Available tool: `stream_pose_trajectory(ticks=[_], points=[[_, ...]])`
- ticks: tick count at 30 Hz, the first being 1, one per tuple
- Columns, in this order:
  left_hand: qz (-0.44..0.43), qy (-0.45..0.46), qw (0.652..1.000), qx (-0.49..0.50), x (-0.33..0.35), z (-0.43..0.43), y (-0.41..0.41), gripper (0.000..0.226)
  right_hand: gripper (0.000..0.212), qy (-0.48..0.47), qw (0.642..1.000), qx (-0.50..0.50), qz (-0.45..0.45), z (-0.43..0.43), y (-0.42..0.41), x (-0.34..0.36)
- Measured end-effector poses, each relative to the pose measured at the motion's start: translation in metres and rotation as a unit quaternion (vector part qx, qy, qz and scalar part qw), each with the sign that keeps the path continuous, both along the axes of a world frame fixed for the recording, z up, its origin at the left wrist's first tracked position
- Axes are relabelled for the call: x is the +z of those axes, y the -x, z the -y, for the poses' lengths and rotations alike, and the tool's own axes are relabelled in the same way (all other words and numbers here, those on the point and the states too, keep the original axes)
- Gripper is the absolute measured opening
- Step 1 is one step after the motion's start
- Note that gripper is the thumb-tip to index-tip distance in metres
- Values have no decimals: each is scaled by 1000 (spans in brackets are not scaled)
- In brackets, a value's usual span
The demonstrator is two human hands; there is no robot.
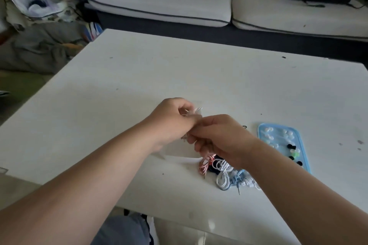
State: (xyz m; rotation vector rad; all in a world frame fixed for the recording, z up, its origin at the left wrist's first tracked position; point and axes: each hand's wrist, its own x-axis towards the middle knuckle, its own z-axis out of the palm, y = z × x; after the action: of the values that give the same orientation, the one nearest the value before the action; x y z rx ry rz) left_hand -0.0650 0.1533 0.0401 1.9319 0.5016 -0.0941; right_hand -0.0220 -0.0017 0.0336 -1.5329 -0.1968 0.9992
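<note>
Gripping a pink-and-white cord (197,110) between them, left hand (173,120) and right hand (221,137) curl above the table (139,77).

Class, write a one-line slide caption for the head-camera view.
Left hand and right hand pinch a clear plastic bag near coiled pink, white and blue cords on a white table.

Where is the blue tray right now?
In the head view, the blue tray lies flat on the white table, to the right of the right hand and beside the pile of cables.
</note>
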Motion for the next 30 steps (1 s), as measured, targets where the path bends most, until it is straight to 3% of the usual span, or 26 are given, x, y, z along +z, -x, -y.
stream_pose_trajectory(ticks=[3,7,13,16,19,22,24,26,30], points=[[4,-39,999,4,-10,-7,-8,11,10,36,999,28,-2,-1,-8,8],[-22,-232,971,-61,-29,-7,-25,5,14,120,979,-132,103,8,-19,5],[-19,-260,964,-49,-45,10,-48,34,15,133,958,-211,144,32,-19,2],[-22,-310,946,-86,-39,17,-45,32,15,134,956,-219,143,51,-20,3],[28,-376,920,-105,-22,27,-36,21,17,145,957,-198,156,69,-18,3],[119,-348,916,-160,-1,47,-22,9,19,190,958,-131,170,84,-15,1],[89,-342,900,-257,3,64,-12,23,20,253,951,-49,171,97,-11,-2],[27,-390,860,-329,-4,76,-6,44,20,306,941,43,142,108,-4,-4],[-14,-433,837,-333,-15,75,-9,61,31,315,936,139,77,110,15,-9]])
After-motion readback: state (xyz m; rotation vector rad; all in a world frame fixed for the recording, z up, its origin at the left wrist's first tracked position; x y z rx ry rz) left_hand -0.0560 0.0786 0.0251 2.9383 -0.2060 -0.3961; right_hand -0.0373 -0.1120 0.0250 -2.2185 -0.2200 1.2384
